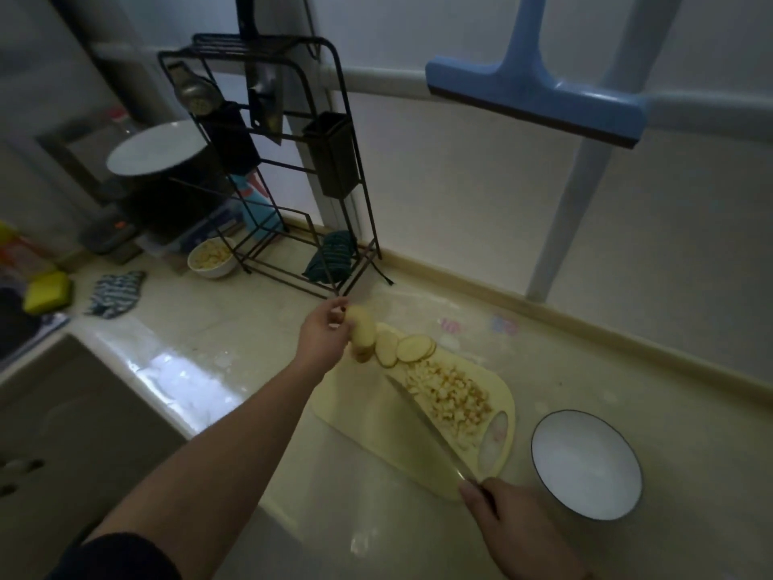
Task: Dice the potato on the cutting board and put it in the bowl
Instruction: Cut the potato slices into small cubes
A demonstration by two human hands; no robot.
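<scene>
We judge the task to be roughly past its midpoint. The pale yellow plastic cutting board (368, 424) lies on the glossy cream desk (259, 341) and serves as our landmark.

Done, as far as the view shows:
- A heap of small diced potato cubes (449, 397) rests on the board, toward its handle-hole end.
- Several round potato slices (403, 349) lie overlapping on the board's far end, next to the heap.

Left to do:
- The uncut remainder of the yellow-skinned potato (362, 330) sits at the board's far-left edge. Our left hand (324, 332) curls its fingers round it; we cannot tell whether it rests on the board or is lifted just above it.
- The slices must be cut into strips and cubes.
- The white round bowl with a dark rim (585, 464) stands on the desk just beside the board's handle end and holds no potato yet, so the transfer has not begun.

Our right hand (508, 521) grips the handle of the long steel kitchen knife (422, 429) at the board's near corner. The blade lies diagonally over the board, its tip close to the diced heap.

A second white bowl with pale pieces (211, 257) stands well apart from the board, beside the black wire rack (288, 169).
</scene>
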